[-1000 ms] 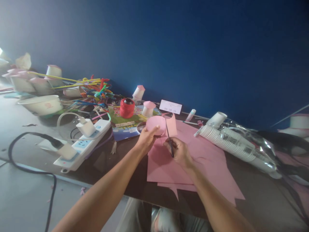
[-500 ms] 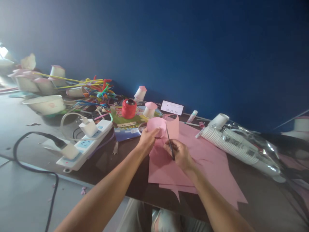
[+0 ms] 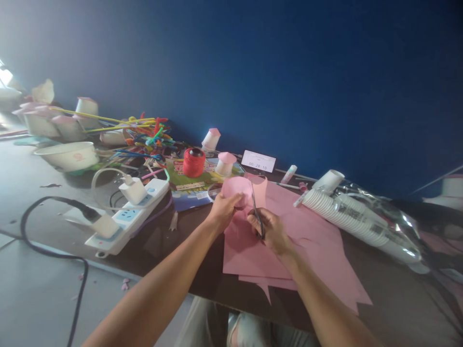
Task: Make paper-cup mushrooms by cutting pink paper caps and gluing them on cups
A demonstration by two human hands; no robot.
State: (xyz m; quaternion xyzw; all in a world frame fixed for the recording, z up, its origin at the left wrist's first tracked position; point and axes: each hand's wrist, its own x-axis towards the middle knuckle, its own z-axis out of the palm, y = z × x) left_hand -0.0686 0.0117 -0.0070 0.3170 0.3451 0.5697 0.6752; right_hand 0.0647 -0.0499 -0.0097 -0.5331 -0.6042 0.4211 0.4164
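Note:
Between the thumb and fingers of my left hand (image 3: 224,209) is a rounded piece of pink paper (image 3: 237,186), held up over the table. My right hand (image 3: 268,229) grips dark-handled scissors (image 3: 257,217), whose blades point up and away along the right edge of that piece. A strip of pink paper (image 3: 259,188) curls up just right of the blades. Beneath both hands lie large pink sheets (image 3: 311,231) with cut, uneven edges.
Left of my hands are a white power strip (image 3: 133,217), a red thread spool (image 3: 193,162) and a colourful booklet (image 3: 184,202). Behind stand a pink-topped cup (image 3: 226,164) and a timer display (image 3: 258,161). Stacked paper cups (image 3: 343,217) lie at the right.
The rounded paper has turned slightly in my left hand. The scissors have shifted a little to the right, and the curled strip beside them has changed shape.

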